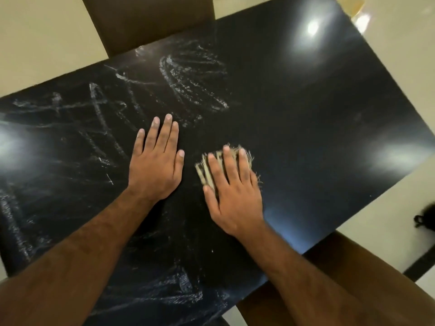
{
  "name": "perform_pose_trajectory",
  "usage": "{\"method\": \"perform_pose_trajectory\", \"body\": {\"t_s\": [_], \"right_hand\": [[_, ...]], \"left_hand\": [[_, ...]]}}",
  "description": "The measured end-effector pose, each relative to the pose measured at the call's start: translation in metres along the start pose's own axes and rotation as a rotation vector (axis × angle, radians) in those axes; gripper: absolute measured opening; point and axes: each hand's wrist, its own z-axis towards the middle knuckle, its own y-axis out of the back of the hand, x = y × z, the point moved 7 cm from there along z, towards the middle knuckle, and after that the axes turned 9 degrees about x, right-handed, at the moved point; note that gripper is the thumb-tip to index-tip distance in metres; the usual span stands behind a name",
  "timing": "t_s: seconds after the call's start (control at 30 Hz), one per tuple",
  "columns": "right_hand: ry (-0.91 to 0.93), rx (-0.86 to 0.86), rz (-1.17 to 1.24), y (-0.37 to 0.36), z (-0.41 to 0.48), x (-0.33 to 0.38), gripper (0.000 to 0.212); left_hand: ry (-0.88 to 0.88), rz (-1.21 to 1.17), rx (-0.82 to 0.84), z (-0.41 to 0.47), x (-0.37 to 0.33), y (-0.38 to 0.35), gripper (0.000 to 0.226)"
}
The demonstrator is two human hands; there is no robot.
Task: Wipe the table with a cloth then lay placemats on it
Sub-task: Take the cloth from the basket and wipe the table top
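Observation:
A glossy black table [317,109] fills most of the head view. White smeared streaks [193,81] cover its left half and near edge, while the right half looks dark and shiny. My left hand [156,164] lies flat on the tabletop near the middle, fingers straight and together. Just to its right, my right hand [231,192] presses a small folded beige cloth [207,171] with frayed edges onto the surface, fingers spread over it. Most of the cloth is hidden under my palm. No placemats are in view.
A brown chair back [150,22] stands at the table's far side, and another brown chair [353,274] sits at the near right corner. A cream tiled floor [47,38] surrounds the table. A small black object [426,217] lies on the floor at the right edge.

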Motion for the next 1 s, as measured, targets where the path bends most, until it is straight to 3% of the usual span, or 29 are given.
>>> {"method": "perform_pose_trajectory", "body": {"t_s": [0.1, 0.27, 0.43, 0.67, 0.87, 1.0], "right_hand": [[-0.117, -0.037, -0.007, 0.004, 0.001, -0.033, 0.076], [-0.353, -0.217, 0.064, 0.038, 0.094, -0.075, 0.074], [-0.235, -0.273, 0.029, 0.049, 0.152, -0.022, 0.074], [0.022, -0.098, -0.043, 0.023, 0.077, 0.008, 0.075], [-0.300, -0.225, 0.037, 0.043, 0.116, -0.059, 0.075], [-0.298, -0.255, 0.064, 0.065, 0.191, -0.043, 0.076]], "left_hand": [[-0.004, 0.012, 0.027, 0.006, 0.008, 0.000, 0.073], [0.060, -0.026, 0.028, 0.036, 0.027, 0.002, 0.074], [0.068, -0.035, -0.011, 0.043, 0.025, 0.000, 0.073], [0.064, -0.011, -0.013, 0.044, 0.027, 0.007, 0.073], [0.073, -0.003, 0.000, 0.044, 0.028, 0.001, 0.073], [0.074, -0.002, -0.002, 0.046, 0.029, -0.002, 0.073]]}}
